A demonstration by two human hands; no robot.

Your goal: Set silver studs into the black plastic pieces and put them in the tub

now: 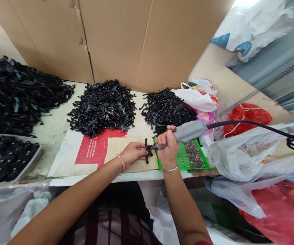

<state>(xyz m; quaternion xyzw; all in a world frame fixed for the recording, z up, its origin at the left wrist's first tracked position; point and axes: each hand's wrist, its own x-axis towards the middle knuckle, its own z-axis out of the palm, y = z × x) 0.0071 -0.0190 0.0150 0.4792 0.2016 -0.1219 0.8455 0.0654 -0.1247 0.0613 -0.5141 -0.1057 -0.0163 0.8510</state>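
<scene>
Driver (190, 132), a chunky grey one with a black cord (251, 124) running off to the right edge of the frame, sits in the right hand (167, 146) just right of centre, with the grip wrapped firmly around its front end. Its tip points left at a little black part (150, 150), which is right around the middle of the frame, over the right end of a pale textured pad (116, 146). Left hand (133, 153) has its grip pinched nearly closed on that part from the left side; can't really tell if the tip is actually touching it. Just right of the pad there's a bright green tray (206, 162) with a heap of tiny metal bits (194, 154) bunched toward its right side. The table (57, 126) is loaded with black pieces: a big pile (14, 95) at the left edge of the frame, a middle pile (103, 107) left of centre, and a smaller pile (168, 110) behind the driver. There's also a whitish tub (38, 153) full of black pieces at lower left, and tall brown cardboard (116, 37) stands across the top of the frame.
</scene>
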